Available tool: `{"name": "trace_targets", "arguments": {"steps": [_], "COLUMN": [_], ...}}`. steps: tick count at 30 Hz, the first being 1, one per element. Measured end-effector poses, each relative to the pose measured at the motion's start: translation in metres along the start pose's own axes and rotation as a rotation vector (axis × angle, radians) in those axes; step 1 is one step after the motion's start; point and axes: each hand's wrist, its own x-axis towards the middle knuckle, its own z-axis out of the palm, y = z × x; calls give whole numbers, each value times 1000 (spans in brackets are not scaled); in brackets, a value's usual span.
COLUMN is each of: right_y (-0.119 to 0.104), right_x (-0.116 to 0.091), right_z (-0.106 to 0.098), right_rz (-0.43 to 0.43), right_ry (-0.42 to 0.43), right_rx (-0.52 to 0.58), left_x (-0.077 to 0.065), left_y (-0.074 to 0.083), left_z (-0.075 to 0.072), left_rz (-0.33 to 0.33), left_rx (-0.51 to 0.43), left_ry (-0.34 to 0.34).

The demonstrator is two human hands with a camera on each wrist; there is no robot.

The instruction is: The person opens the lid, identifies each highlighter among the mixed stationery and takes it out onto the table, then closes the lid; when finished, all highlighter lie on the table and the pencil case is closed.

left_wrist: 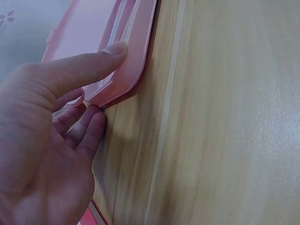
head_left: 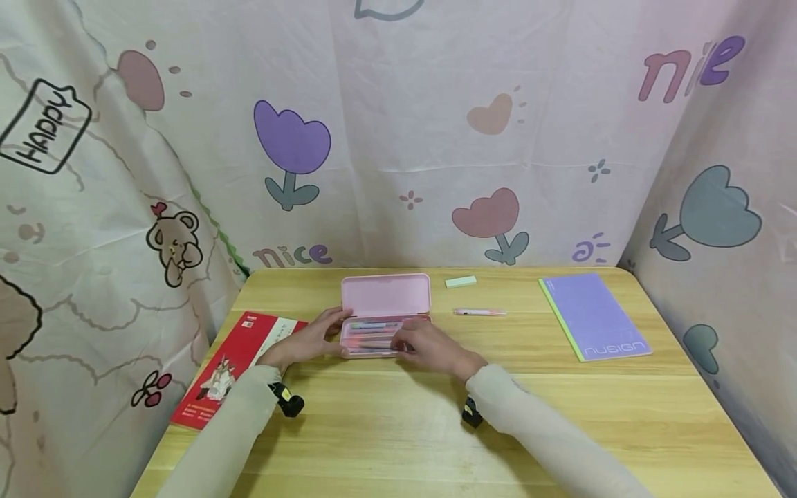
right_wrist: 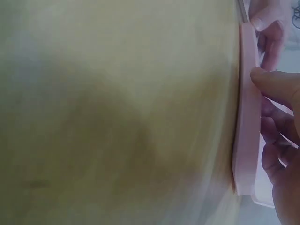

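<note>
A pink pencil case (head_left: 386, 296) lies open on the table, its lid tipped back against the rear. Several pens (head_left: 369, 344) in pale and orange tones lie inside it. My left hand (head_left: 314, 337) grips the case's left end; in the left wrist view the thumb (left_wrist: 96, 65) presses the front wall while the other fingers bend round the end. Over the right half of the case is my right hand (head_left: 429, 346), fingers curled down inside. The right wrist view has its thumb (right_wrist: 272, 84) at the front rim; I cannot tell whether the hidden fingertips hold a pen.
A light green eraser-like block (head_left: 461, 282) and a single pen (head_left: 479, 312) lie right of the case. Farther right is a purple notebook (head_left: 594, 311). A red book (head_left: 230, 366) lies at the left, partly under my left forearm. Printed curtains surround the table.
</note>
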Motion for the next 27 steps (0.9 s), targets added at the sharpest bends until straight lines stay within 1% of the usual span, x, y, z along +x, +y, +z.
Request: {"name": "trace_targets", "arguments": {"steps": [3,7,10,21,24,27], "right_y": [-2,-4,-7,-18,-21,-24], "right_x": [1,1,1,9,11,12], "right_z": [1,1,0,-7,-8,-7], "right_rz": [-2,-35,-43,36,47,49], "right_ry": [-2,4,-12,-75,-92,-111], "right_rx": [-39,-77,-86,-71,-104,-165], "left_x": [0,1,1,2,2,1], "left_y": [0,0,0,-1,0,0], "left_z": [0,0,0,1,1,0], "left_rz": [1,2,2,-20,-25,-25], "left_rx": [1,4,9,18,17,14], "left_ry": [-3,-4,-3,10,11,10]}}
